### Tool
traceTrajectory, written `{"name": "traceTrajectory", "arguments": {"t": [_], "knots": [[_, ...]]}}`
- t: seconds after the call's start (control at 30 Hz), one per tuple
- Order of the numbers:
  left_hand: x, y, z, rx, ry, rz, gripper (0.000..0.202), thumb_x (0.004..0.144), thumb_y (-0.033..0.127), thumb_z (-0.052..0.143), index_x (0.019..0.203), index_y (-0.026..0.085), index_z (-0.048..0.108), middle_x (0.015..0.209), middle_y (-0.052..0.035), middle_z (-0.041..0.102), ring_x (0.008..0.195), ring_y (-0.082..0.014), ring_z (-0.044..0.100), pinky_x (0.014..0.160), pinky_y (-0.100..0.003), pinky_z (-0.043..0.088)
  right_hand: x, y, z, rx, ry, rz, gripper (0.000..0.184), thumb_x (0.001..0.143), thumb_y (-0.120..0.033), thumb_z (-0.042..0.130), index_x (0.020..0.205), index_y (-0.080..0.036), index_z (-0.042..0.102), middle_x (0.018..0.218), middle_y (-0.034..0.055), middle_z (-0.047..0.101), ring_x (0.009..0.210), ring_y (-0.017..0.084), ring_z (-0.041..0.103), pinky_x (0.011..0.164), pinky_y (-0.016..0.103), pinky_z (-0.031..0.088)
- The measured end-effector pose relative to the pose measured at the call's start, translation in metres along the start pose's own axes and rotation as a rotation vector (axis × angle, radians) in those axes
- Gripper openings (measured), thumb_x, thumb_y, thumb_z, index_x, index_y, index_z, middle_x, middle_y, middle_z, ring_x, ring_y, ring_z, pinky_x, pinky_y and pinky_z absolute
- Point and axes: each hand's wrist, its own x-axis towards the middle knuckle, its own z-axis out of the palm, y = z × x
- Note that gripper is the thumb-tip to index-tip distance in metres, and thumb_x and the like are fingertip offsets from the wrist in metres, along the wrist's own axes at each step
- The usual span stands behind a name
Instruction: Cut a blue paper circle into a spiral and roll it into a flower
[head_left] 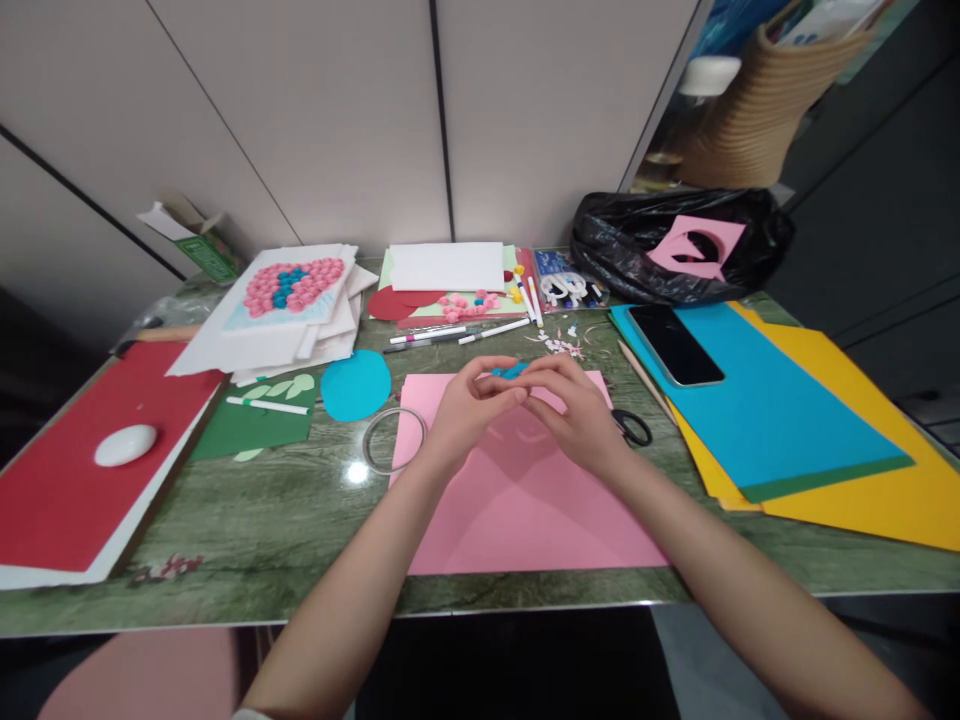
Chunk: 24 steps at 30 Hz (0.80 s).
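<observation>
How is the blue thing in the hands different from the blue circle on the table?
The left hand and right hand hold the blue piece; the blue circle lies on the table. The blue piece looks bunched up, though partly hidden; the blue circle looks flat. Both are blue.

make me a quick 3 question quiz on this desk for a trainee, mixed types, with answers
1. True or false: the phone lies on the blue paper.
2. What colour is the small piece at the fingers of the left hand and right hand? a) yellow b) blue c) red
3. Where does the white oval object rest?

Key: 1 true; 2 b; 3 on the large red sheet at the left.
</observation>
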Motion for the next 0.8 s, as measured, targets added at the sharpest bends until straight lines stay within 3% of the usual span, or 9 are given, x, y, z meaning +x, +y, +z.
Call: {"name": "traceTrajectory", "arguments": {"t": [0.17,0.47,0.8], "knots": [[-0.0003,0.0001,0.0013,0.058,0.007,0.040,0.033,0.071,0.022,0.073,0.101,0.019,0.058,0.077,0.0000,0.069,0.075,-0.0127,0.064,0.076,-0.027,0.046,0.0000,0.0018,0.0015,0.009,-0.062,-0.018,0.023,0.090,-0.015,0.052,0.103,-0.027,0.066,0.103,0.0061,0.058,0.100,0.020,0.057,0.086,0.038,0.048],[-0.0013,-0.0004,0.0040,0.032,-0.023,0.059,0.036,0.067,0.024,0.077,0.098,0.018,0.059,0.080,-0.0016,0.070,0.077,-0.0147,0.065,0.078,-0.030,0.049,-0.0010,0.0008,0.0004,-0.043,0.089,0.018,0.012,0.081,-0.015,0.064,0.088,-0.025,0.062,0.091,0.0028,0.059,0.091,0.020,0.058,0.080,0.037,0.047],[-0.0006,-0.0079,0.0051,-0.082,-0.114,0.026,0.035,0.068,0.022,0.077,0.099,0.018,0.062,0.081,-0.0023,0.070,0.080,-0.0156,0.066,0.076,-0.028,0.047,0.0000,-0.0010,0.0028,-0.033,0.114,0.007,0.014,0.078,-0.014,0.064,0.076,-0.023,0.054,0.084,0.0010,0.057,0.085,0.019,0.056,0.076,0.035,0.046]]}}
